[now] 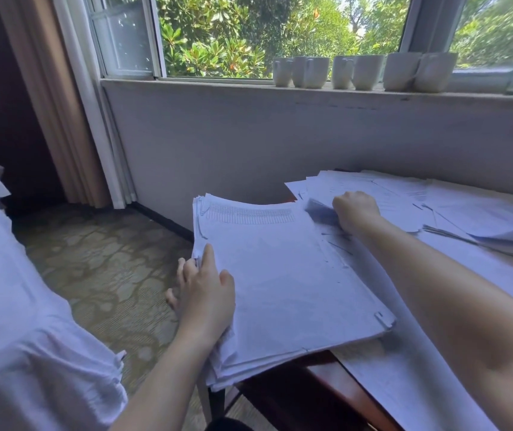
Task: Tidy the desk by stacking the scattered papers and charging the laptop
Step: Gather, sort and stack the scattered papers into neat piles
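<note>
My left hand [205, 293] is pinching the stack [280, 275] at its 9 o'clock edge; my right hand [356, 211] is curling round loose sheets [404, 197] at 1 o'clock; I'm judging them light, limp and slippery, best held at the edges.

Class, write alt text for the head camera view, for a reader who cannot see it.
A person's left hand grips the left edge of a thick stack of papers overhanging a wooden desk, while the right hand clutches loose sheets scattered farther back. White mugs line the windowsill above.
</note>
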`<state>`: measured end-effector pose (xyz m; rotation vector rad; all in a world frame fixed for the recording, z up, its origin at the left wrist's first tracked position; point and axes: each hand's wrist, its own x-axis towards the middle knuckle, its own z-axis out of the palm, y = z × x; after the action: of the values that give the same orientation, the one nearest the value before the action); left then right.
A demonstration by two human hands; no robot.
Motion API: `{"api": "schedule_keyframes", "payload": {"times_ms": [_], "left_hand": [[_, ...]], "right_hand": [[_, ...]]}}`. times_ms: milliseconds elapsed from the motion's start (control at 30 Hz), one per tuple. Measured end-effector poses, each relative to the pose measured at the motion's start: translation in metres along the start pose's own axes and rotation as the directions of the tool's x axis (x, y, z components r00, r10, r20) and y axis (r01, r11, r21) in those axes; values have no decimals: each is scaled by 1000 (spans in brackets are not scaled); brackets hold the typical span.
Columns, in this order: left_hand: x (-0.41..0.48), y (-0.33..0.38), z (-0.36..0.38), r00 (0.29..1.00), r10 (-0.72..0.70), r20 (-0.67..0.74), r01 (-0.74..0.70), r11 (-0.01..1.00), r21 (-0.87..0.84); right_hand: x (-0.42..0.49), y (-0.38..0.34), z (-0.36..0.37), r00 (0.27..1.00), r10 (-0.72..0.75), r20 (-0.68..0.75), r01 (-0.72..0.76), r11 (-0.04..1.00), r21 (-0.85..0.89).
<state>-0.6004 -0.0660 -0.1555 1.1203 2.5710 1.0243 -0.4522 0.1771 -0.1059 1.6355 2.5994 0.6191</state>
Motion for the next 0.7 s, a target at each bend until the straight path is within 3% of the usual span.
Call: {"api": "schedule_keyframes", "payload": {"times_ms": [133,233,300,467,567,700], "left_hand": [[-1,0,0,1000,-7,2,7,1000,-2],[0,1,0,1000,-8,0,8,1000,-16],[0,1,0,1000,-12,-1,12,999,-33],[1,-1,1,1000,-19,1,19,1000,-19],[0,-1,1,1000,1,-2,-1,999,-45],[1,-2,0,1000,8,0,-8,999,-49]], "right_hand": [[-8,7,12,987,148,-57,-139,980,139],[-14,18,11,955,283,-85,-239,909,343],[-20,29,5,934,324,-152,-240,881,408],[-49,41,-22,860,222,-460,-25,918,396],[-71,30,-39,777,111,-619,155,920,361],[-116,-8,-52,692,-54,-720,395,862,316]]}}
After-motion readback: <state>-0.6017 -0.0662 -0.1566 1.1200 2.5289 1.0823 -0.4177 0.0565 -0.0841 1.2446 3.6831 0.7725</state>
